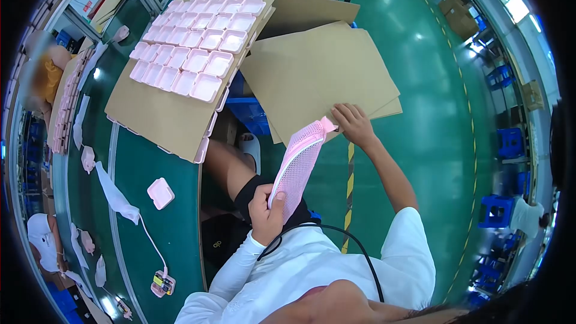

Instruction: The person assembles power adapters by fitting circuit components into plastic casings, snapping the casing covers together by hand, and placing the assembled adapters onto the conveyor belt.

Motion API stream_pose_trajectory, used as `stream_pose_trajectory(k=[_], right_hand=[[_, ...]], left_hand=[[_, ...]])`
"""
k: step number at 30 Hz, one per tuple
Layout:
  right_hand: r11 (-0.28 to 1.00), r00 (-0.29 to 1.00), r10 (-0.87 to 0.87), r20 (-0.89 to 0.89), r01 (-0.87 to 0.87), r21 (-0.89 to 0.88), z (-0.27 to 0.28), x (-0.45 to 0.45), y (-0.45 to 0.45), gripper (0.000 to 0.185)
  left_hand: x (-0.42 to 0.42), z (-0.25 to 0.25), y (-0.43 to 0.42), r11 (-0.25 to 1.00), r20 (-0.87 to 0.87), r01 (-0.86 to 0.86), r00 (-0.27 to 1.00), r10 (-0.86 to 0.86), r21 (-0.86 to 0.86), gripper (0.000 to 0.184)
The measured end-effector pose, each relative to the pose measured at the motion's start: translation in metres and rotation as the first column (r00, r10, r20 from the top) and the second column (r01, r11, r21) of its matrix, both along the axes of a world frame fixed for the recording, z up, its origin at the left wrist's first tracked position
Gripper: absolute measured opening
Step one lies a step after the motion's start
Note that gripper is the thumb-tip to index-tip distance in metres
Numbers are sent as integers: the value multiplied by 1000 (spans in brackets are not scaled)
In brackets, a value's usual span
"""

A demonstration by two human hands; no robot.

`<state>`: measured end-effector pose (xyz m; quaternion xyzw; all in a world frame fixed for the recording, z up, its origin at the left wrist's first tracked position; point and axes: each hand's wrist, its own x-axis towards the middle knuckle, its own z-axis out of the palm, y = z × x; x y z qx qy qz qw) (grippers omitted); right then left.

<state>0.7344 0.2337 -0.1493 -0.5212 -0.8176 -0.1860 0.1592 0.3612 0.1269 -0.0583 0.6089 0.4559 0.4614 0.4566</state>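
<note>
My left hand [267, 215] is closed around the lower end of a long pink mesh pouch [298, 165] with a pale edging strip along one side. The pouch slants up to the right over my lap, and its narrow end is gathered. At that narrow end is my right hand [355, 125], its fingers bent and apparently pinching the tip; the thumb is partly hidden. Behind the right hand are flat brown cardboard sheets [318, 78], overlapping its fingers in view.
Rows of pink trays [195, 39] sit on stacked cardboard layers at the left. On the green bench [141, 252] lie a single pink tray [161, 193], a white wrapped item [117, 195] and a cabled small device [162, 283]. A blue bin [248, 114] stands beneath the cardboard. Other people sit across the bench.
</note>
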Motion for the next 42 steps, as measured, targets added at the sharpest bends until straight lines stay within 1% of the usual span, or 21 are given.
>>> stream_pose_trajectory(k=[2,5,8,9,11,12,14,16,18,20,22,24,26,27,30,31,34,36,38,41,42], right_hand=[[1000,997,-19,-69,18,-17,8,-2,-10,57],[996,993,-87,-79,86,-10,13,4,-30,64],[964,936,-255,-241,265,9,23,3,-58,67],[952,903,-287,-319,306,10,24,3,-66,67],[921,814,-345,-467,389,-2,24,3,-85,69],[916,797,-352,-491,401,-6,28,3,-92,66],[902,757,-369,-539,431,-12,39,4,-107,62],[875,741,-425,-520,484,-25,46,11,-122,56],[843,695,-483,-533,533,-68,47,17,-140,49],[814,628,-531,-569,565,-135,43,21,-156,41],[813,614,-544,-572,555,-177,35,21,-175,36],[808,588,-563,-580,538,-240,22,14,-196,32],[798,548,-588,-595,514,-315,9,2,-217,30],[788,521,-602,-605,511,-344,4,-4,-227,30],[748,440,-653,-617,506,-430,-13,-18,-260,28],[730,413,-671,-615,514,-451,-22,-20,-268,27],[682,327,-713,-621,531,-503,-42,-26,-280,25],[672,298,-720,-627,527,-521,-44,-27,-280,24],[683,300,-708,-640,520,-512,-42,-26,-272,24],[715,337,-678,-653,510,-479,-41,-21,-254,23],[727,355,-667,-655,502,-468,-38,-22,-248,23]], left_hand=[[7,10,6,1000,8,3,1000,-3,19,23],[17,17,10,1000,55,8,998,-9,27,25],[33,32,11,998,138,44,989,-48,38,25],[37,41,12,993,241,109,966,-95,-47,25],[55,58,18,985,388,142,917,-92,-100,25],[65,67,25,979,459,161,884,-87,-124,25],[87,94,44,971,488,198,866,-108,-136,23],[116,122,70,960,522,225,846,-106,-168,21],[149,123,104,929,578,326,798,-170,-177,19],[183,110,143,913,527,359,823,-212,-194,20],[224,86,169,956,477,212,874,-92,-205,20],[258,36,201,973,376,146,924,-70,-177,23],[287,-12,231,957,268,66,963,12,-282,27],[294,-25,240,944,209,19,977,54,-330,28],[289,-37,244,882,187,154,979,-76,-446,33],[291,-43,245,895,237,159,969,-62,-416,35],[293,-48,240,894,141,170,982,-121,-414,37],[288,-46,237,884,113,169,985,-133,-436,44],[282,-40,238,887,57,158,987,-148,-434,48],[275,-69,252,929,-7,122,991,-132,-350,49],[269,-70,251,938,-27,130,989,-146,-322,48]])
